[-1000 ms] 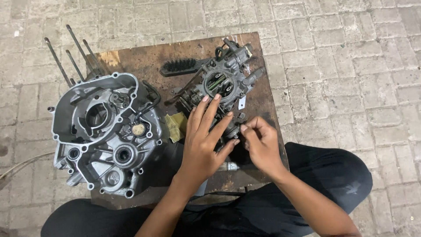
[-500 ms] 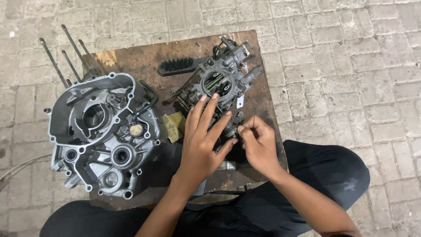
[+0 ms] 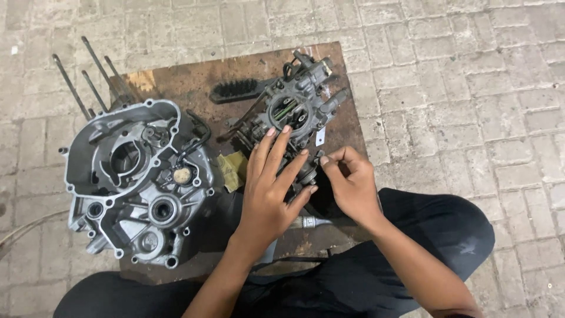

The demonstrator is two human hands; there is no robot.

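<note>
The carburettor [image 3: 294,115] is a grey cast-metal body, grimy and dull, lying on a brown wooden board [image 3: 194,88] with its round bore facing up. Inside the bore a pale greenish plate shows. Small fittings, levers and stubs stick out around its upper and right sides, and a dark thin rod runs off its lower left edge. Its near end is covered by the left hand [image 3: 271,188], which lies flat on it with fingers spread toward the bore. A small dark metal part [image 3: 319,156] is pinched in the fingertips of the right hand [image 3: 351,185], just beside the carburettor's lower right corner.
</note>
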